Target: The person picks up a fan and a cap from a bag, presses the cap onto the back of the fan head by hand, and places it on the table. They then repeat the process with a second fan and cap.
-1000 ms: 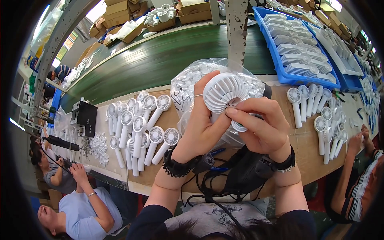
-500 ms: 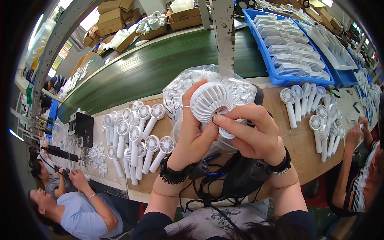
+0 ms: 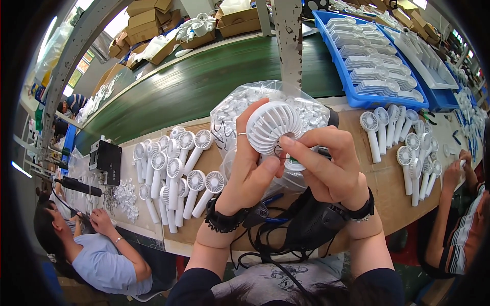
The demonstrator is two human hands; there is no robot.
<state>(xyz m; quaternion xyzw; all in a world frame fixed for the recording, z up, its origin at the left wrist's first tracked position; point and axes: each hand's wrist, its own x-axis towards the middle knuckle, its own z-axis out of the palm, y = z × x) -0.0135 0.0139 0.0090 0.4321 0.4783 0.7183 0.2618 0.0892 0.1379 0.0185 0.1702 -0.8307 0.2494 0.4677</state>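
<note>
Cupping the white slatted fan housing [image 3: 270, 122] from eight o'clock, the left hand [image 3: 247, 172] clamps it and is nearer in the head view. The right hand [image 3: 332, 166] bunches its fingertips at the housing's five o'clock edge; I cannot tell whether they pinch the dark wire [image 3: 278, 152]. From them, the housing lies toward eleven, the wire's bent length toward seven.

Dark sleeves [image 3: 196, 283], black ruffled wristband [image 3: 223, 218]

The fan head [image 3: 265, 127] is white, the belt [image 3: 204, 76] green, the tray [image 3: 385, 102] blue, one shirt [image 3: 463, 234] striped.
</note>
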